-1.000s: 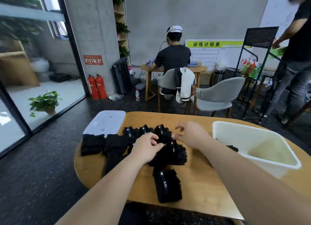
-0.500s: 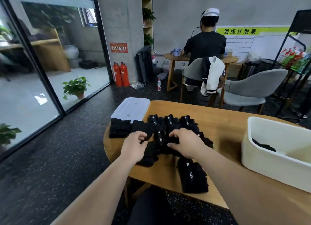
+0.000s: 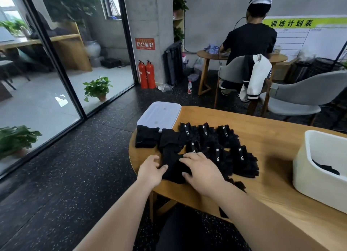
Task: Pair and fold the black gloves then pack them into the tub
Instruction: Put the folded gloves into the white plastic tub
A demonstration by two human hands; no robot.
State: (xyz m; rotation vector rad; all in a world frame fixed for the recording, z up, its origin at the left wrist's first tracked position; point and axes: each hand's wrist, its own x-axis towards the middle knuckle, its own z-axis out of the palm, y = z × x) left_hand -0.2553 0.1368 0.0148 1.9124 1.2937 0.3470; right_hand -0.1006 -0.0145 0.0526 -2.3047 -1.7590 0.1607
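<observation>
Both hands have slid from the middle of the pile to its near left side, close to the table's left edge. From the head camera, the left hand (image 3: 152, 169) grips the left border of a flat black glove (image 3: 173, 166), thumb on top. The right hand (image 3: 201, 172) lies open on it, fingers spread, pressing it to the wooden table (image 3: 272, 134). Behind it, the remaining gloves (image 3: 225, 143) lie in loose rows, labels up, beside a white lid (image 3: 159, 115). At the right edge, the white tub (image 3: 308, 168) holds only one dark piece (image 3: 325, 168), so the packing looks barely begun.
</observation>
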